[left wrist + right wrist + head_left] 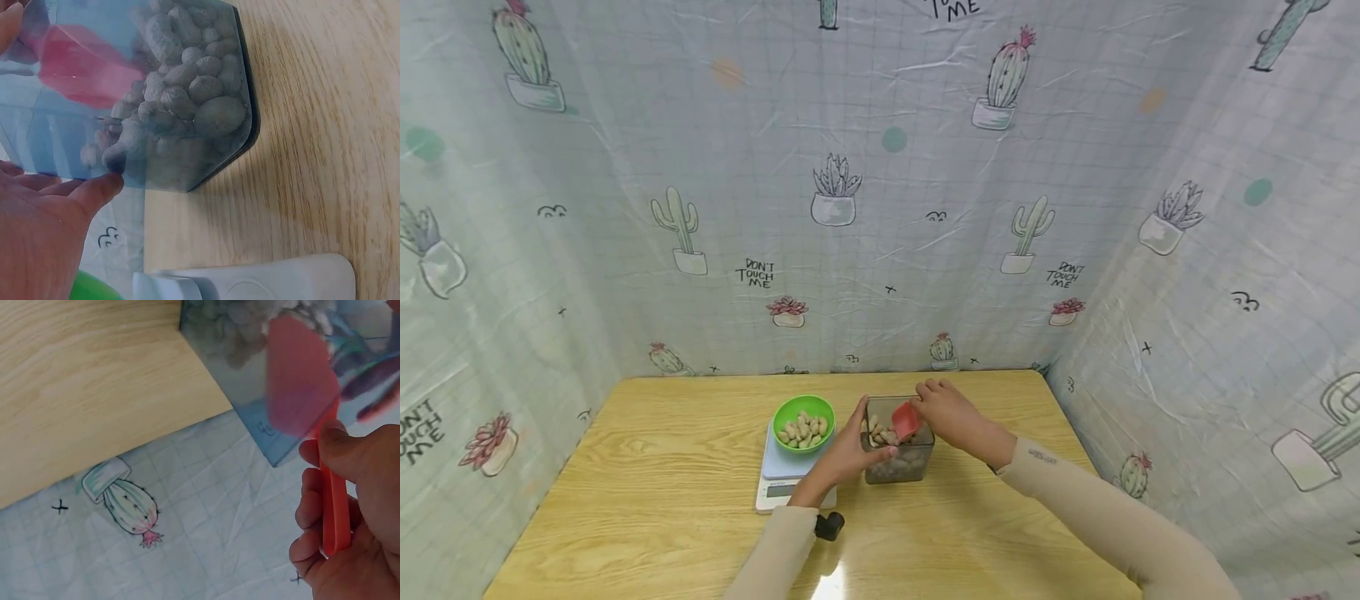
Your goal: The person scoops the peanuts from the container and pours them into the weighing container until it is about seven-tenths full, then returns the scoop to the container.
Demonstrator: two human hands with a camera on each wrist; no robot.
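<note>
A see-through grey plastic container (895, 473) with peanuts in their shells (181, 94) stands on the table. My left hand (847, 454) holds it at its near left corner, thumb along the near wall and fingers up the left side. My right hand (951, 414) grips the handle of a red scoop (334, 512) over the container's right rim. The scoop's head (906, 422) is tilted down inside the container, its lower edge at the peanuts. Left of the container, a green bowl (780, 408) with peanuts sits on a white kitchen scale (771, 502).
The wooden table (647, 483) ends at the back and right against a hanging cactus-print curtain (880, 267). A black wrist device (830, 526) sticks out from the left wrist, near the scale's front corner.
</note>
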